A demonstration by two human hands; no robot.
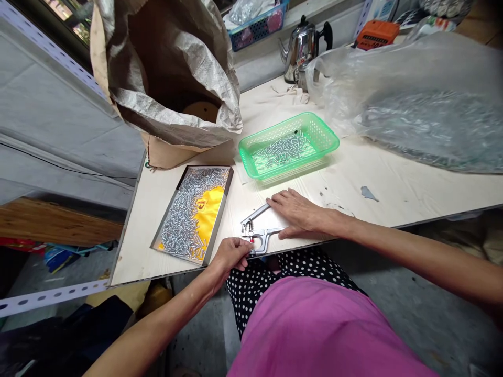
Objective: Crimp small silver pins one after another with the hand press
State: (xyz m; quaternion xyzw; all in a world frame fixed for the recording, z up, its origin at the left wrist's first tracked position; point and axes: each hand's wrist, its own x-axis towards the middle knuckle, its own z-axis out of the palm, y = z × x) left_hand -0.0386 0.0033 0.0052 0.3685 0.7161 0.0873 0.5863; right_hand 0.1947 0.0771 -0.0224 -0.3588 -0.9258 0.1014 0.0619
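A silver plier-like hand tool [262, 242] with a coil spring lies at the table's front edge. My right hand [301, 212] is on its spread handles, fingers over the upper one and thumb against the lower one. My left hand [234, 252] is closed in a pinch at the tool's jaw end, beside a small red part [252, 240]. What its fingertips hold is too small to make out. Left of the tool lies a shallow tray [220, 220] of many small metal pins [176, 220] on a yellow lining. Behind the tool, a green plastic basket [330, 144] holds more metal pins [285, 149].
A large open paper sack [173, 128] stands at the back left. At the right lies a big clear plastic bag [424, 115] of shiny pieces. A metal kettle [301, 50], an orange box [376, 34] and a blue basket [257, 29] are along the back.
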